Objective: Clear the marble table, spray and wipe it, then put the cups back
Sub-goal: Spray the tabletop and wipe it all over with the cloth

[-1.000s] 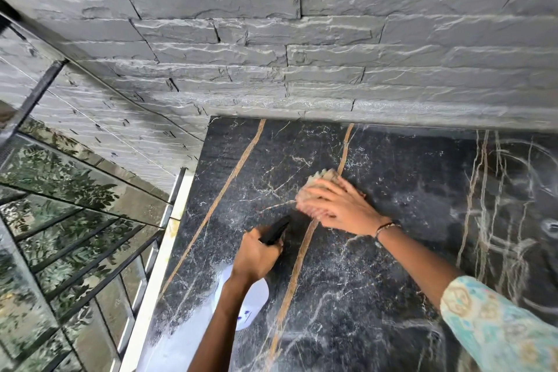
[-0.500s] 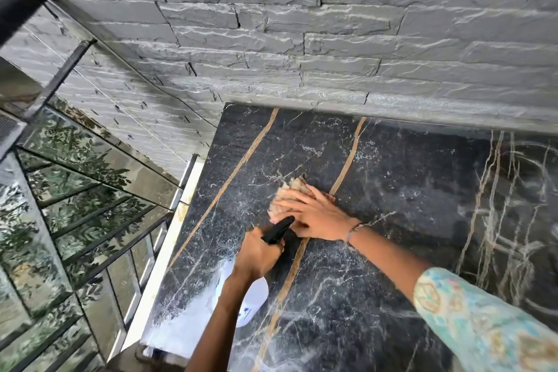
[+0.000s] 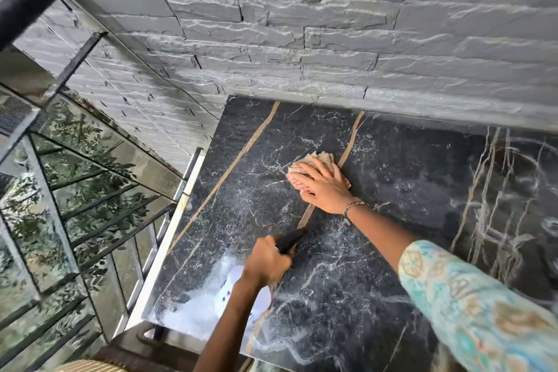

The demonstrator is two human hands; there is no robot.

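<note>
The black marble table (image 3: 377, 281) with tan and white veins fills the lower right of the head view. My right hand (image 3: 323, 187) presses flat on a crumpled beige cloth (image 3: 314, 160) near the table's middle, fingers straight over it. My left hand (image 3: 267, 260) grips the black trigger head of a spray bottle (image 3: 241, 293), whose white body shows below my wrist near the table's left front. No cups are in view.
A grey stone-brick wall (image 3: 332, 39) rises right behind the table's far edge. To the left, past the table's pale edge, a metal railing with glass panels (image 3: 75, 205) borders a drop with foliage. A striped object shows at the bottom left.
My right hand has slid the cloth left and then back a little to the right on the marble. The left hand keeps its hold on the spray bottle in about the same spot.
</note>
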